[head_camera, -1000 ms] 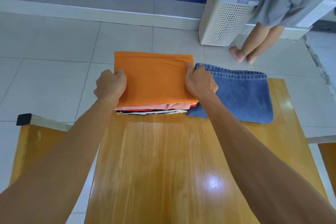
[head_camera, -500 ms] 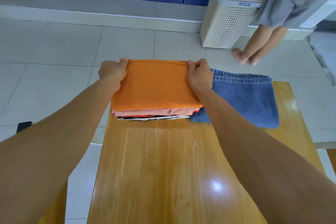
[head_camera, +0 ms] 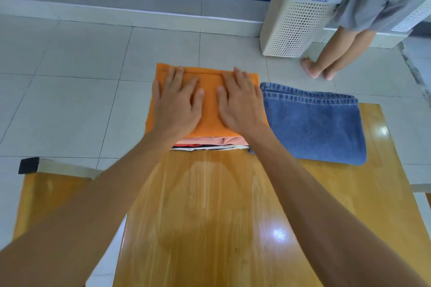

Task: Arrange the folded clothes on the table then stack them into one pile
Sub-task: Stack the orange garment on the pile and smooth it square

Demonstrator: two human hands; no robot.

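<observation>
On the orange garment [head_camera: 210,109], left hand [head_camera: 177,102] and right hand [head_camera: 240,102] flat, fingers spread, pressing down.

Both hands [head_camera: 210,105] flat atop the pile [head_camera: 210,141], jeans [head_camera: 314,123] just right, on the table [head_camera: 221,216].

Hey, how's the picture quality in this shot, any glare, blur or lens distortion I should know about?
Head view: a bright glare spot sits on the glossy wooden table, with a weaker one near its right edge. Wide-angle distortion bows the floor tile lines and stretches the forearms at the bottom corners. Left hand, right hand and orange cloth look reasonably sharp; lighting is even.
</observation>
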